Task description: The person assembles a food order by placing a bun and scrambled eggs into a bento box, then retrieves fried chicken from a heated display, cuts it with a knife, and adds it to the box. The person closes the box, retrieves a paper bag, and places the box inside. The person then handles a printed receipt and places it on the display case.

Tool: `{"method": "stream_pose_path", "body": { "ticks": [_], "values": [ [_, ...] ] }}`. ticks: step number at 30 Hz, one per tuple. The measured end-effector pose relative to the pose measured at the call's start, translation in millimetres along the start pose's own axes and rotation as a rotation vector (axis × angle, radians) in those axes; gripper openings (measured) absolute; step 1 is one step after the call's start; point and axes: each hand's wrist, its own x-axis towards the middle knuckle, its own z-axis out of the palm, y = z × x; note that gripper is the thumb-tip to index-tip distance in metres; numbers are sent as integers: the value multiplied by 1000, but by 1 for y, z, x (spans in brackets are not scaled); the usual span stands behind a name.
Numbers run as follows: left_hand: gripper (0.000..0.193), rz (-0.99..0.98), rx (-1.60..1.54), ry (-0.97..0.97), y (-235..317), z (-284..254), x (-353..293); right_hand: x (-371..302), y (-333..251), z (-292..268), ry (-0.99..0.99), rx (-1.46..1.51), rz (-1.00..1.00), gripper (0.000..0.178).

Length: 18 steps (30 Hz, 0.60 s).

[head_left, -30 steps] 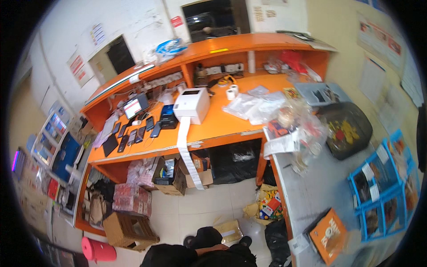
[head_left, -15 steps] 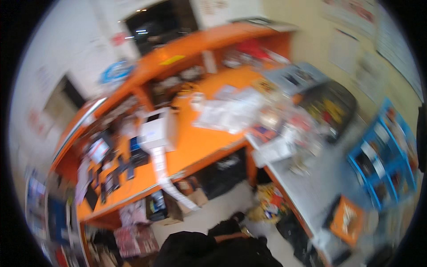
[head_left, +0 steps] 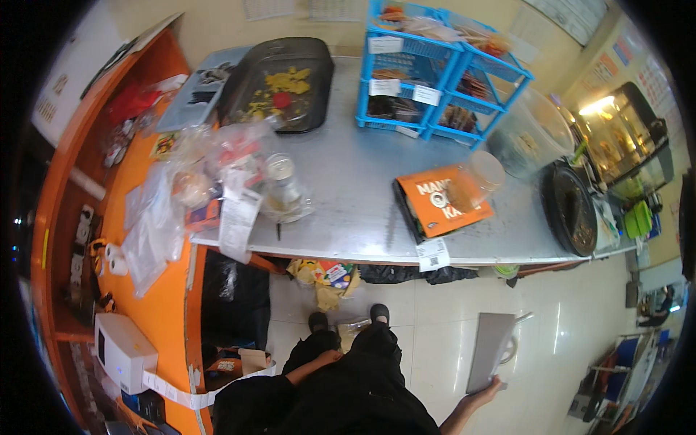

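Note:
My right hand [head_left: 487,395] is out to the right, its fingers closed at the lower edge of a grey flat rectangular panel [head_left: 490,351]. The panel stands tilted on edge above the tiled floor; a pale ring and a short white rod show behind it, and I cannot tell whether they belong to it. My left hand [head_left: 330,357] is low in front of my dark clothes, by my thigh; its fingers are too small to make out. Beyond both hands, an orange-topped food box [head_left: 435,203] with a hanging label lies near the metal counter's front edge.
On the metal counter [head_left: 333,196] are a dark tray [head_left: 308,112] of yellow bits, blue stacked baskets [head_left: 409,61], a clear tub [head_left: 529,138] and a round black tray [head_left: 569,210]. Plastic bags [head_left: 156,225] and a white label printer [head_left: 125,351] sit on the orange desk at left.
My view has swung right from the orange desk to the metal counter. My right hand and the grey panel have come into view; my left hand remains low by my body.

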Motion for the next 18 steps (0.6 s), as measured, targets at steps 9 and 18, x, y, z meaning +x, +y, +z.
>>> {"method": "stream_pose_path", "body": {
  "ticks": [9,18],
  "values": [
    [19,70,-82,-60,8,45,32,41,125,11,-70,-521,-74,38],
    [18,213,-374,99,-61,21,116,131,366,183,-281,-699,-413,44]
  ]
}}
